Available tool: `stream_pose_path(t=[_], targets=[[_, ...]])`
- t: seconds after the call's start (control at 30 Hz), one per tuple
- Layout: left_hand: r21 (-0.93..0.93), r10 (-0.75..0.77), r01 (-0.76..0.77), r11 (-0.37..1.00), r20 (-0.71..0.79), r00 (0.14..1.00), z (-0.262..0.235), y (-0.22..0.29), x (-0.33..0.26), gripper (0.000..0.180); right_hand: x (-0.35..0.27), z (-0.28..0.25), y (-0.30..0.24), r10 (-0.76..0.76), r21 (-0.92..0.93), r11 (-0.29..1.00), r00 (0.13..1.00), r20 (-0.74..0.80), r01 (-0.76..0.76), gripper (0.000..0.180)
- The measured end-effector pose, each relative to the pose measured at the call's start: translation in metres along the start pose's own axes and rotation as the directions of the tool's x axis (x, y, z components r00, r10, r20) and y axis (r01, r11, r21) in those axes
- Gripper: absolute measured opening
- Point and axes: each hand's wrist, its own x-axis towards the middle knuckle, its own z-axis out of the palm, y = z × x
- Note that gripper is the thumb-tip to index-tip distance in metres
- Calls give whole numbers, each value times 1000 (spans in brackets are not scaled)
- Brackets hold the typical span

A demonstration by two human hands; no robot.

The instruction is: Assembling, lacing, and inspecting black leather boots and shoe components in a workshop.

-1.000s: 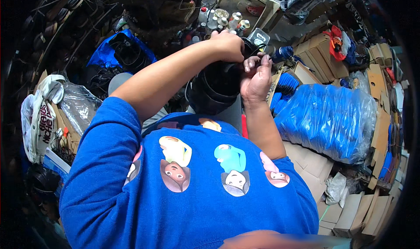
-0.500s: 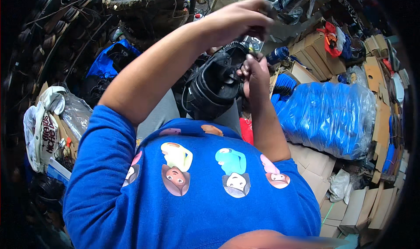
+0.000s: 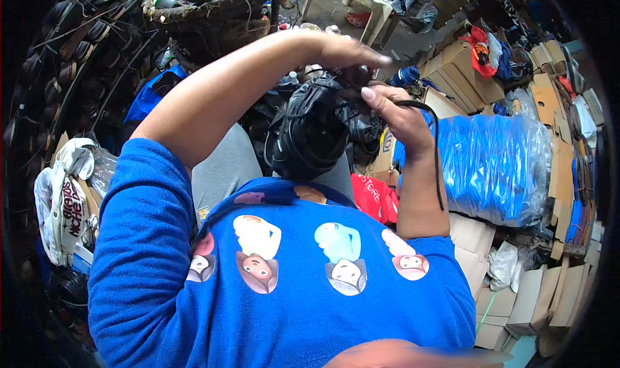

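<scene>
A black shoe (image 3: 303, 142) sits at my lap between my knees, its opening facing me. Dark material bunches at its right side, too shadowed to make out. My right hand (image 3: 402, 113) is closed, thumb against fingers, on a black shoelace (image 3: 439, 164). The lace's loose end loops over that hand and hangs beside my forearm. Above the shoe, my left hand (image 3: 345, 51) reaches across with its back toward me. Motion blurs it, and its palm side is hidden, so any lace in it cannot be made out.
Blue goods in clear plastic (image 3: 497, 168) lie to the right, by cardboard boxes (image 3: 462, 77). A red bag (image 3: 374, 199) is near my right knee. A cluttered round stand (image 3: 213, 9) is ahead. Racks of shoe-like items (image 3: 71, 64) line the left; a white cloth bag (image 3: 64, 193) is nearer.
My right hand has moved right and slightly down, and a length of lace now trails from it. My left hand has dropped lower and flattened over the shoe.
</scene>
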Motion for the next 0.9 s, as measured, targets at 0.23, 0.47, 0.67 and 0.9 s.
stream_pose_path(t=[0.23,0.47,0.67,0.9], targets=[[-155,-132,120,981,-71,989,10,-21,-22,55,1,4,4,-206,-484,868,966,-159,106,15],[-409,-230,146,901,-162,960,18,-17,-30,62,19,28,42,-676,-883,460,682,-281,92,21],[-883,-243,-174,435,-301,922,30,-17,-26,36,14,39,42,-602,-604,742,686,-409,291,16],[-771,-170,-485,413,-589,790,-12,-38,-28,20,-16,38,55,-554,-364,832,638,-534,418,19]])
